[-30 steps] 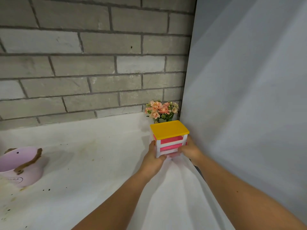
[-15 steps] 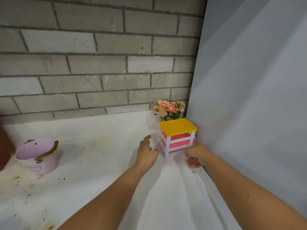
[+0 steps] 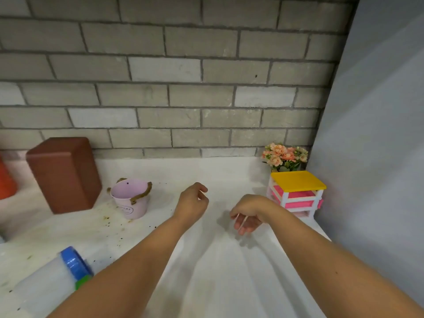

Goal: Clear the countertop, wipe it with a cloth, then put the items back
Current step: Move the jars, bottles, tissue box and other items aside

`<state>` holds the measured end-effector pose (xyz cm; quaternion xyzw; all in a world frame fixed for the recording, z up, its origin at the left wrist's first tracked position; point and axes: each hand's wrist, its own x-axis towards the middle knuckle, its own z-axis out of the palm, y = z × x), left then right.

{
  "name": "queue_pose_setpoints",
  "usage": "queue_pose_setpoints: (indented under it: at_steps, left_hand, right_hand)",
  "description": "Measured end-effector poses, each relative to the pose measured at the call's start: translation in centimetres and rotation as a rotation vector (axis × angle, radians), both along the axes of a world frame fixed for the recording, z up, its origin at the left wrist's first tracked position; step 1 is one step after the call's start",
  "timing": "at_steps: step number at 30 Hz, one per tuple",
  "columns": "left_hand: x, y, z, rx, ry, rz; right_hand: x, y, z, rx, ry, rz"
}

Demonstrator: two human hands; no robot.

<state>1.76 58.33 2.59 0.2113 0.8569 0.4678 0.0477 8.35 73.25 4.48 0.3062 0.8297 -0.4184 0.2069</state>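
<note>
Countertop (image 3: 206,171), white, carries brown stains (image 3: 104,212) and dark crumbs (image 3: 107,224) at left.

One mark in sight: a dark oval emblem on the front of the pink bucket (image 3: 131,199), lettering inside it, too small and blurred to make out. No text here can be read.

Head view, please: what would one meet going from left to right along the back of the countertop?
orange object, brown box, pink bucket, left hand, right hand, yellow-topped drawer unit.
</note>
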Motion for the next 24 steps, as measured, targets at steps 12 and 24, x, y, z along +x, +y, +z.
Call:
queue_pose_setpoints:
  at_steps: [12,24]
  left_hand:
    - [-5.9,-12.9,0.1,-0.204,0.101,0.478]
    - [-8.5,-15.8,-1.7,-0.264,0.075,0.431]
  right_hand:
    - [-6.4,-12.9,-0.4,-0.109,0.409,0.255]
    - [-9.6,-18.5,-2.2,0.023,0.479,0.406]
